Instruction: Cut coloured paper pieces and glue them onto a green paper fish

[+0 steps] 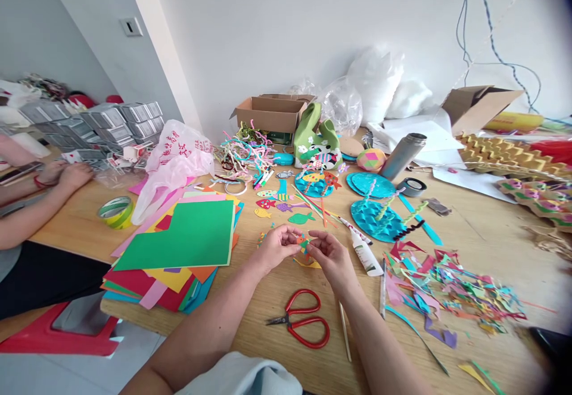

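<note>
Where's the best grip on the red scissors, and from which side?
By the two red loop handles, coming from above on the right. The red scissors lie flat on the table, blades shut and pointing left, loops on the side of the right hand. That hand and the left hand pinch a paper cutout.

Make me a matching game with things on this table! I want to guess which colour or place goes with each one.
Things:
1. scissors
2. flask
3. tape roll
4. paper piece

Colour or place:
A. silver
B. red handles
C. pinched between the left hand and the right hand
D. green and yellow

Pairs: 1-B, 2-A, 3-D, 4-C
</note>
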Tool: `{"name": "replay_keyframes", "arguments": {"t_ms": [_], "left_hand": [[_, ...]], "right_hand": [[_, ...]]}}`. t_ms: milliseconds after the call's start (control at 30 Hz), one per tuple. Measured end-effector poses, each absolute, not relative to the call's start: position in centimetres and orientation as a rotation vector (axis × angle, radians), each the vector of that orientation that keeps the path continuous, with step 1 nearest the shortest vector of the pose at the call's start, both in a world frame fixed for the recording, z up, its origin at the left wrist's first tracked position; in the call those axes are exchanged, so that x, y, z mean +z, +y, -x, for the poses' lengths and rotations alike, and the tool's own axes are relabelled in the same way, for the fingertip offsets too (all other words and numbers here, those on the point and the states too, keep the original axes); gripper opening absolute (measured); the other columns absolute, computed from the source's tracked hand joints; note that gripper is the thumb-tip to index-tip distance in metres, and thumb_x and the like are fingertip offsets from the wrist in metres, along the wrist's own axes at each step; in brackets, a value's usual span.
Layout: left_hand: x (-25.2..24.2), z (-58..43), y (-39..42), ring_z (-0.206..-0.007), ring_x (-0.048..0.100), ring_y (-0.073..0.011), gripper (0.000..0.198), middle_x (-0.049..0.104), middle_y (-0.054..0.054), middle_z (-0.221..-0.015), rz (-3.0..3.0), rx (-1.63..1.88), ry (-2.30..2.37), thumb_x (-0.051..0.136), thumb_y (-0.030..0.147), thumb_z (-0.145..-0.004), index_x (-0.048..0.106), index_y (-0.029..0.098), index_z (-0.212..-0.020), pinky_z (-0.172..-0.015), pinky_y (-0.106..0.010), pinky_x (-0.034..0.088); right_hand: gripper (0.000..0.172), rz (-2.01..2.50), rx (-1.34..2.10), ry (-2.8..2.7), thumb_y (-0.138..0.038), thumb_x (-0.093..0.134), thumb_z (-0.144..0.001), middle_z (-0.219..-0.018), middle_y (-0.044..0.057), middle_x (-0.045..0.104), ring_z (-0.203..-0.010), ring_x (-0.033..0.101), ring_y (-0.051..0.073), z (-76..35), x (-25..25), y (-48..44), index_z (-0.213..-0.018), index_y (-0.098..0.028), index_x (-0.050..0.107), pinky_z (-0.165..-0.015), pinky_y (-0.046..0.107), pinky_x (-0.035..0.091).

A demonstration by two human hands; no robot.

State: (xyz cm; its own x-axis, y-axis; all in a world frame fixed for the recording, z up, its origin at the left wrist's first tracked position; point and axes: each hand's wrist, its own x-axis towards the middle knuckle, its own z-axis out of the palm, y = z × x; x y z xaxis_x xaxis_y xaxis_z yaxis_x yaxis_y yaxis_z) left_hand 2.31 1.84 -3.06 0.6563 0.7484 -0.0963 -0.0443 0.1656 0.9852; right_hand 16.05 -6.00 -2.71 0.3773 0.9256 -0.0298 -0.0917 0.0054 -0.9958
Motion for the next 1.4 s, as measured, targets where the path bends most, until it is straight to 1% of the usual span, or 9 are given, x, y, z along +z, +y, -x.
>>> {"name": "replay_keyframes", "arguments": {"t_ms": [167, 267, 333, 467, 567, 733, 933, 1167, 1400], "left_hand": [[-2.9, -2.4, 1.9, -0.070, 0.058, -0.0126, 0.033, 0.061, -0.002, -0.077, -1.245, 0.658, 0.692, 0.071, 0.025, -0.067, 0.060, 0.014, -0.097, -0.063, -0.025, 0.047], [-3.0, -2.4, 1.9, -0.069, 0.059, -0.0123, 0.031, 0.062, -0.001, -0.075, -1.238, 0.698, 0.708, 0.071, 0.023, -0.065, 0.062, 0.014, -0.093, -0.063, -0.023, 0.047], [-3.1, -2.4, 2.1, -0.069, 0.059, -0.0118, 0.029, 0.063, -0.001, -0.073, -1.243, 0.717, 0.719, 0.071, 0.021, -0.065, 0.062, 0.015, -0.093, -0.062, -0.022, 0.047], [-3.7, -1.9, 3.2, -0.060, 0.058, -0.0098, 0.030, 0.064, 0.000, -0.070, -1.233, 0.845, 0.845, 0.070, 0.021, -0.065, 0.063, 0.015, -0.094, -0.051, -0.018, 0.041], [-4.5, -1.2, 4.7, -0.055, 0.059, -0.0117, 0.030, 0.067, -0.002, -0.070, -1.232, 1.006, 1.033, 0.073, 0.024, -0.062, 0.064, 0.015, -0.090, -0.047, -0.019, 0.040], [-5.7, 0.0, 7.1, -0.065, 0.065, -0.0153, 0.032, 0.069, -0.003, -0.069, -1.252, 1.169, 1.186, 0.074, 0.024, -0.062, 0.061, 0.015, -0.091, -0.062, -0.024, 0.047], [-6.7, 0.2, 7.7, -0.066, 0.067, -0.0182, 0.028, 0.071, -0.004, -0.068, -1.373, 1.184, 1.284, 0.076, 0.018, -0.062, 0.063, 0.016, -0.086, -0.068, -0.028, 0.049], [-6.2, 0.1, 7.2, -0.065, 0.067, -0.0187, 0.021, 0.072, -0.004, -0.069, -1.529, 1.095, 1.312, 0.073, 0.014, -0.066, 0.065, 0.016, -0.084, -0.066, -0.029, 0.048], [-6.1, 0.1, 7.2, -0.064, 0.066, -0.0182, 0.020, 0.071, -0.003, -0.068, -1.577, 1.078, 1.340, 0.071, 0.012, -0.066, 0.065, 0.016, -0.085, -0.066, -0.029, 0.048]], "right_hand": [[0.045, 1.309, 0.978, -0.884, -0.046, 0.078, -0.061, -0.062, -0.001, 0.061, -0.058, 0.057, 0.014, -16.0, -2.7, -6.0, -0.090, -0.018, 0.061, -0.054, 0.027, 0.043], [0.045, 1.307, 0.996, -0.908, -0.047, 0.077, -0.061, -0.060, -0.001, 0.060, -0.056, 0.055, 0.014, -15.8, -2.8, -5.9, -0.091, -0.017, 0.061, -0.052, 0.026, 0.042], [0.046, 1.315, 0.978, -0.897, -0.048, 0.077, -0.060, -0.062, 0.000, 0.061, -0.058, 0.057, 0.015, -15.9, -2.9, -5.9, -0.091, -0.017, 0.061, -0.054, 0.027, 0.043], [0.047, 1.351, 0.890, -0.834, -0.050, 0.076, -0.062, -0.070, 0.003, 0.064, -0.065, 0.060, 0.017, -16.2, -3.3, -5.9, -0.091, -0.017, 0.062, -0.059, 0.028, 0.046], [0.048, 1.371, 0.837, -0.789, -0.053, 0.075, -0.063, -0.072, 0.004, 0.065, -0.067, 0.060, 0.017, -16.6, -3.5, -5.9, -0.092, -0.017, 0.062, -0.060, 0.029, 0.046], [0.047, 1.363, 0.836, -0.763, -0.052, 0.075, -0.063, -0.076, 0.005, 0.067, -0.069, 0.061, 0.018, -16.6, -3.5, -6.0, -0.092, -0.018, 0.062, -0.063, 0.030, 0.049], [0.046, 1.355, 0.828, -0.760, -0.053, 0.075, -0.062, -0.075, 0.005, 0.068, -0.068, 0.062, 0.019, -16.4, -3.1, -6.0, -0.090, -0.018, 0.063, -0.062, 0.031, 0.050], [0.044, 1.343, 0.831, -0.758, -0.052, 0.076, -0.062, -0.072, 0.004, 0.066, -0.066, 0.060, 0.018, -16.4, -2.9, -6.1, -0.089, -0.019, 0.063, -0.061, 0.031, 0.048], [0.044, 1.346, 0.837, -0.767, -0.052, 0.076, -0.063, -0.073, 0.004, 0.066, -0.067, 0.061, 0.018, -16.3, -2.9, -6.1, -0.089, -0.018, 0.063, -0.063, 0.031, 0.048]]}}
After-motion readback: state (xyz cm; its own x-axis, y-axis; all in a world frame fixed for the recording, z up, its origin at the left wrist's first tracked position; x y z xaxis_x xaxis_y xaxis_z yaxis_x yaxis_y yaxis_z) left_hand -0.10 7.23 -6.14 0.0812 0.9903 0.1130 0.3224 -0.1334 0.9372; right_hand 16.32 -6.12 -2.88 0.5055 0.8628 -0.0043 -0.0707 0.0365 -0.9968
